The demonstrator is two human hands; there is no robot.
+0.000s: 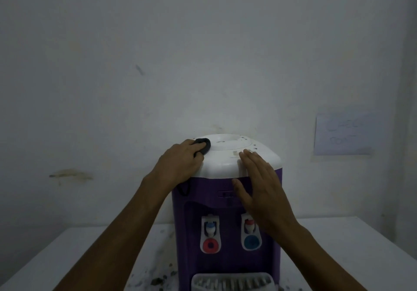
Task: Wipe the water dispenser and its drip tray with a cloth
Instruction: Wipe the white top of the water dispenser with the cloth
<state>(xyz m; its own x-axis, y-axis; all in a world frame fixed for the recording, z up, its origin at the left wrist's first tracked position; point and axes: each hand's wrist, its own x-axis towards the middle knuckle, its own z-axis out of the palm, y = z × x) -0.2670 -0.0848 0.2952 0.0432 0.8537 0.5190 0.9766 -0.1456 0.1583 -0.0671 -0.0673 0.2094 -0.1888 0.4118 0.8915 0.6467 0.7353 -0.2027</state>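
gripping bunched dark cloth (pixel 202 145), left hand (pixel 180 163)

Wall (pixel 203 54) stands close behind water dispenser (pixel 225 223); its sides are open.

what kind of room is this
Probably a plain utility corner or pantry at home or in an office: a tabletop water dispenser on a grubby white table, against a bare, stained wall.
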